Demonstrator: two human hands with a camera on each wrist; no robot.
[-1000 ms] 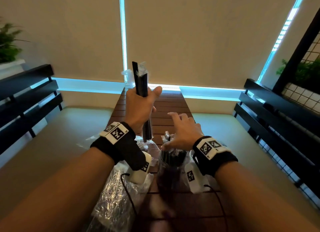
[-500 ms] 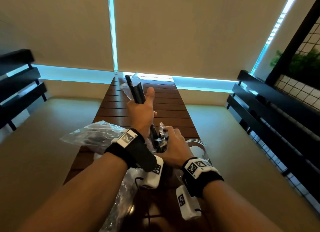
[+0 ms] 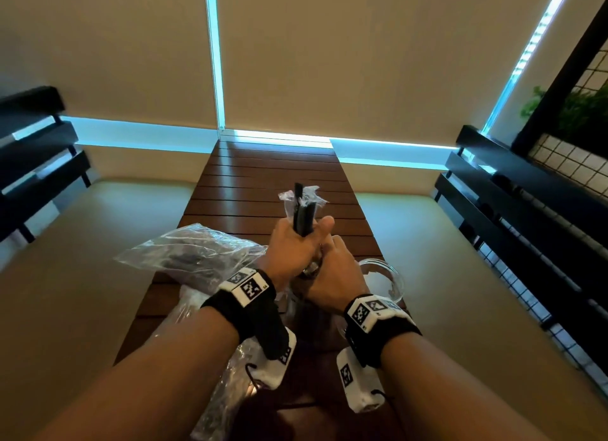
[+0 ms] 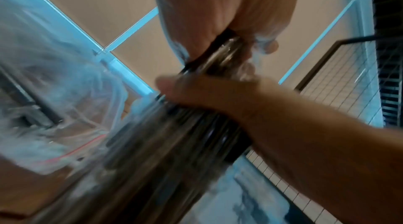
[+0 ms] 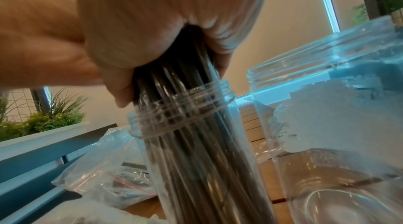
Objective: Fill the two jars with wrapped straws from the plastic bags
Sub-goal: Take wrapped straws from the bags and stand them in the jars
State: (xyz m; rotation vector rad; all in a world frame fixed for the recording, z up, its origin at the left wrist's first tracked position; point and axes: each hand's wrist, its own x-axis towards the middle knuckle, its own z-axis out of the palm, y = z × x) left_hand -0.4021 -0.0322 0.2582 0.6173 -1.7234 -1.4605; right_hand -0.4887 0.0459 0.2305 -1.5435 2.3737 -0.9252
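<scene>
Here both hands are gripping black wrapped straws: the left hand (image 3: 295,248) is clutching a bundle (image 3: 303,217) upright, and the right hand (image 3: 332,276) is squeezing the straws standing in the narrow jar (image 5: 205,150). The second jar (image 3: 383,281) is standing just beside it near the table's (image 3: 263,177) right edge, with plastic bags (image 3: 190,256) lying left.

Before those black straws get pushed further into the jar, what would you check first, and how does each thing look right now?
1. Left hand grips the wrapped straws: ok.
2. Right hand gathers the bundle above the jar mouth: ok.
3. Straw ends inside the jar mouth: ok.
4. Jar standing steady on the table: cannot tell.
5. Second jar free for straws: not ok, white stuff inside.
6. Plastic bag clear of the jar: ok.
</scene>
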